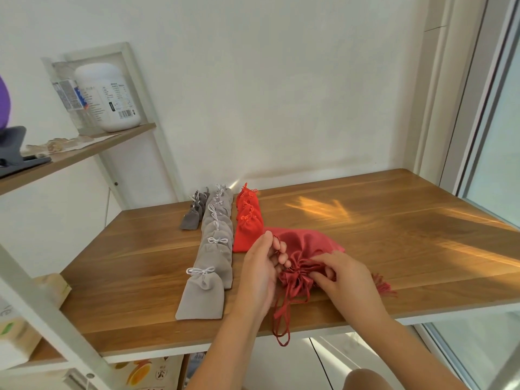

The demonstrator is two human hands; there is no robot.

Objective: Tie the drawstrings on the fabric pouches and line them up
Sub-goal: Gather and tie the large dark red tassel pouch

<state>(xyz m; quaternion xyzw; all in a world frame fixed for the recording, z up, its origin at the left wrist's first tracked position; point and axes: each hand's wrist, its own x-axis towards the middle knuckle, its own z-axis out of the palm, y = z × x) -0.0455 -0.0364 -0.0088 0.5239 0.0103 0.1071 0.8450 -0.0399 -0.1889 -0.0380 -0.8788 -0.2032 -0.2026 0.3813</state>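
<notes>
A large dark red pouch lies on the wooden table, its gathered neck toward me. My left hand pinches a red cord by the neck's left side. At the neck's right, my right hand pinches the gathered fabric and cord. Red ribbon ends trail over the table's front edge. To the left run three lines of tied pouches: light grey ones, small bright red ones and small dark grey ones.
A wooden shelf at the upper left carries a white jar and a grey object. The white shelf frame crosses the lower left. A window frame stands at the right, next to the table's right edge.
</notes>
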